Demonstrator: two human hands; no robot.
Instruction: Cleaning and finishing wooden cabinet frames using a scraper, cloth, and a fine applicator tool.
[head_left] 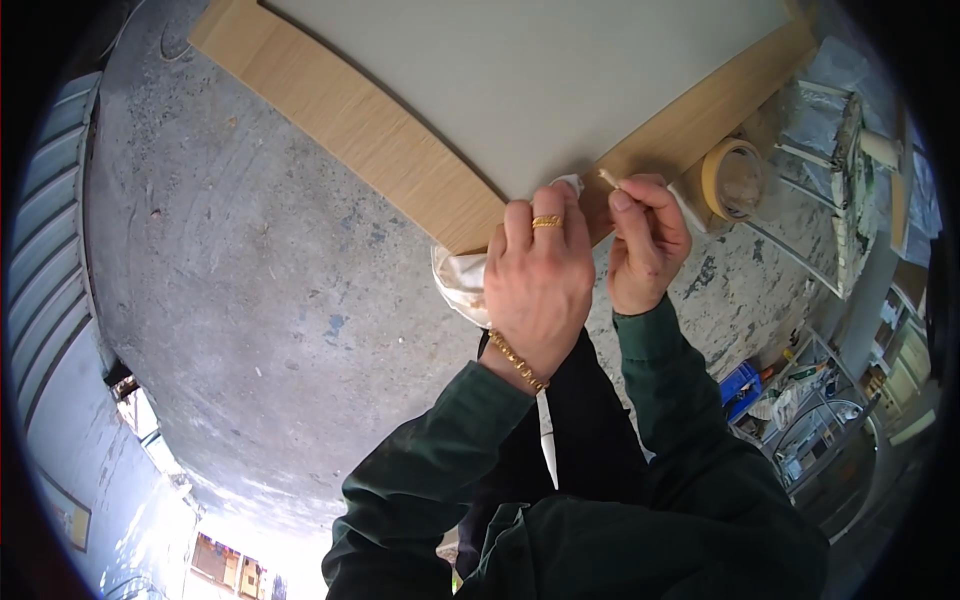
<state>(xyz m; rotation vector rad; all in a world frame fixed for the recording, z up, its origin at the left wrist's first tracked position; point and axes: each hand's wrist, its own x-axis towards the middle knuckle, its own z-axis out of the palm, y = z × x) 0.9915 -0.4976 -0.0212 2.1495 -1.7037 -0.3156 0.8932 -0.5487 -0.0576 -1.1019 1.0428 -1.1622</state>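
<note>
A pale panel (560,90) with a light wood frame (370,125) lies before me, its near corner under my hands. My left hand (540,265), wearing a ring and a bracelet, is closed over that corner with its fingers bent down. A bit of white cloth (572,183) sticks out past its fingertips; the rest is hidden. Just to the right, my right hand (648,245) pinches a small, twisted beige strip (608,180) between thumb and forefinger, above the frame's right-hand board. White fabric (460,285) bulges from beneath the corner, left of my left wrist.
A roll of yellowish tape (735,180) sits beside the right board, near a thin white stick (690,207). Farther right stands a paint-stained rack (850,190). A blue container (740,390) lies among clutter at lower right. The concrete floor (270,250) is stained.
</note>
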